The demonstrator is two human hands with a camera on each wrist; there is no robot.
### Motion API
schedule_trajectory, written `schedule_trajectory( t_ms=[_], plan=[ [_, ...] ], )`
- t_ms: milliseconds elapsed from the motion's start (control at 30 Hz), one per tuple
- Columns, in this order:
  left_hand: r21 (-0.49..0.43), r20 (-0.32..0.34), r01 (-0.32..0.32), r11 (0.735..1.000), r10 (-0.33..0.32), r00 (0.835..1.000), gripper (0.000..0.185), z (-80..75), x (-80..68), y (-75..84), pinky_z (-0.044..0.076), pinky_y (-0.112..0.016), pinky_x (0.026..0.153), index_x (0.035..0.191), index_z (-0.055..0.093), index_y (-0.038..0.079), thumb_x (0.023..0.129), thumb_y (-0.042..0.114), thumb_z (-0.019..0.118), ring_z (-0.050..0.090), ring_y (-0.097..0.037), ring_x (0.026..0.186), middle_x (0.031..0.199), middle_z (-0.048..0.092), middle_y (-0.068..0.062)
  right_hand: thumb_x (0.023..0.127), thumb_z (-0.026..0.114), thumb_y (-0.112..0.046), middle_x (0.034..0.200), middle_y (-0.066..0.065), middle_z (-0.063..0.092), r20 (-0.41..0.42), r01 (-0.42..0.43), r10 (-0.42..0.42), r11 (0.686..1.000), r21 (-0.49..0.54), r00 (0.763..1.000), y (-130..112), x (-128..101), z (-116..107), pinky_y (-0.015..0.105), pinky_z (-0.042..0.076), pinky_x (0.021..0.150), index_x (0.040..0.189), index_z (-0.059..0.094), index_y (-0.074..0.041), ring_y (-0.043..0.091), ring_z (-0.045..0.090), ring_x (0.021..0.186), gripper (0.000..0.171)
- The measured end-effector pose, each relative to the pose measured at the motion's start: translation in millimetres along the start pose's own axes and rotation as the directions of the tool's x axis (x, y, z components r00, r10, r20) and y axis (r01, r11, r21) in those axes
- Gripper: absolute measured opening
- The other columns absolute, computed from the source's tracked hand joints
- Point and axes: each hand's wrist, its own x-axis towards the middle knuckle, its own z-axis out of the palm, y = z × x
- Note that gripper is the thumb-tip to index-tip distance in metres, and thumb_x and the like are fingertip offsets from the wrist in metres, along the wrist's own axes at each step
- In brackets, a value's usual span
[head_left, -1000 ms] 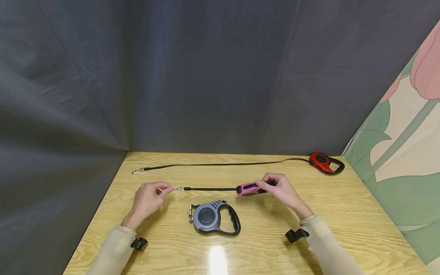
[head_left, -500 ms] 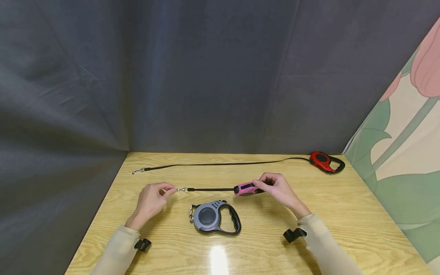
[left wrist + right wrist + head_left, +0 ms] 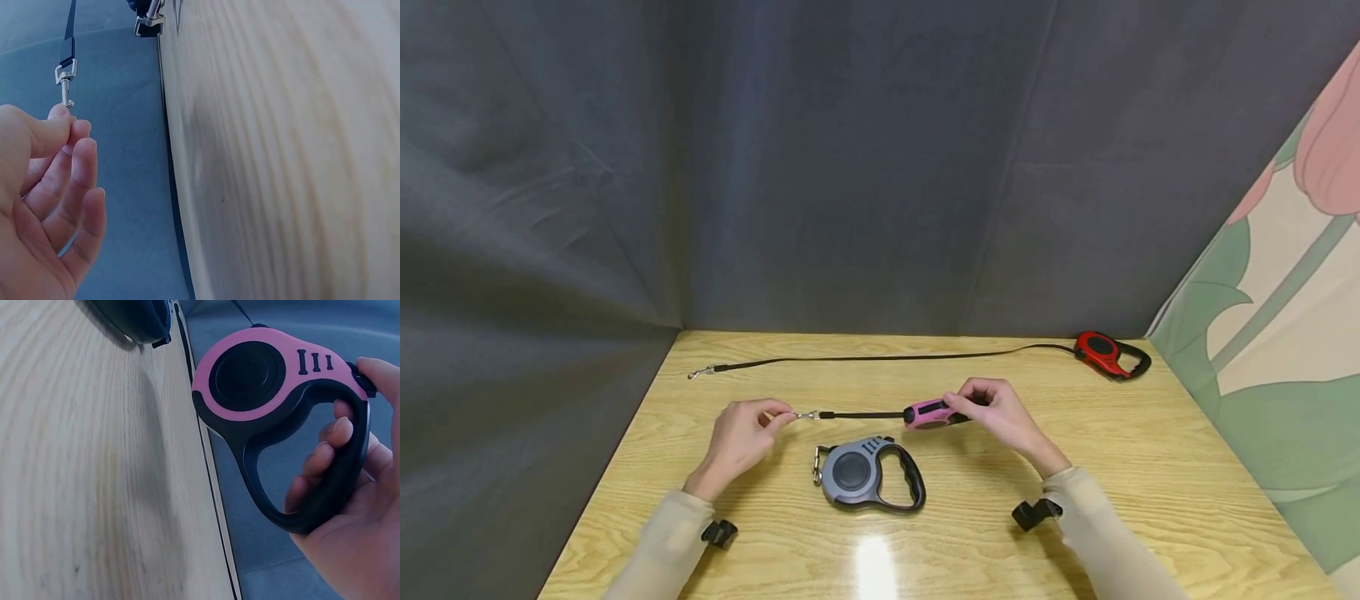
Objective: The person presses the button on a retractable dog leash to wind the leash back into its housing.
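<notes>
Pink leash (image 3: pixel 929 413) — taut between both hands

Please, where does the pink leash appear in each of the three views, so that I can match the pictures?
Head: the pink leash is at centre, above the table, held by the right hand.
Left wrist: only its clip shows, top left, pinched by the left hand.
Right wrist: upper right, filling much of the picture.
Shared landmark: the grey leash.
</notes>
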Motion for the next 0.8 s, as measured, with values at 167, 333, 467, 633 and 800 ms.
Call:
schedule_trajectory(
  t_ms=[167,333,467,633,800],
  plan=[
    [-0.009,0.003,-0.004,1.000,0.004,1.000,0.007,2.8,-0.2,1.3,0.050,-0.027,0.063,0.098,0.085,0.025,0.097,0.029,0.080,0.068,-0.004,0.070,0.092,0.083,0.006,0.101,0.076,-0.025,0.075,0.013,0.063,0.000,-0.012,0.012,1.000,0.005,1.000,1,1,3,0.025,0.037,0.062,0.086,0.076,-0.011,0.006,0.042,0.063,0.021],
    [-0.019,0.002,-0.019,1.000,0.019,1.000,0.006,5.9,0.6,4.9,0.050,-0.027,0.064,0.096,0.085,0.025,0.096,0.029,0.081,0.066,-0.003,0.069,0.090,0.082,0.007,0.101,0.075,-0.025,0.082,0.022,0.067,0.002,-0.006,0.006,1.000,0.012,1.000,-1,2,7,0.026,0.037,0.063,0.087,0.076,-0.009,0.007,0.043,0.064,0.021],
    [-0.033,0.008,-0.025,0.999,0.025,1.000,0.004,9.6,1.2,10.2,0.051,-0.027,0.066,0.096,0.085,0.025,0.095,0.028,0.082,0.067,-0.003,0.070,0.091,0.082,0.007,0.101,0.075,-0.025,0.084,0.022,0.069,0.006,0.003,-0.003,1.000,0.023,1.000,-3,2,12,0.026,0.038,0.064,0.088,0.076,-0.008,0.008,0.045,0.066,0.021],
    [-0.045,0.022,-0.038,0.998,0.039,0.999,0.003,15.2,1.5,18.2,0.050,-0.027,0.066,0.096,0.085,0.026,0.094,0.027,0.083,0.065,-0.003,0.069,0.089,0.082,0.009,0.101,0.076,-0.026,0.085,0.021,0.071,0.006,0.007,-0.007,1.000,0.027,1.000,-5,3,19,0.025,0.038,0.064,0.088,0.077,-0.010,0.007,0.045,0.066,0.020],
    [-0.046,0.029,-0.053,0.998,0.054,0.998,0.005,19.5,0.6,24.9,0.050,-0.026,0.064,0.096,0.085,0.025,0.095,0.028,0.082,0.064,-0.001,0.067,0.087,0.081,0.010,0.101,0.076,-0.027,0.084,0.018,0.073,0.008,0.004,-0.004,1.000,0.029,1.000,-10,4,25,0.024,0.038,0.064,0.088,0.078,-0.012,0.007,0.045,0.066,0.020]
  ],
)
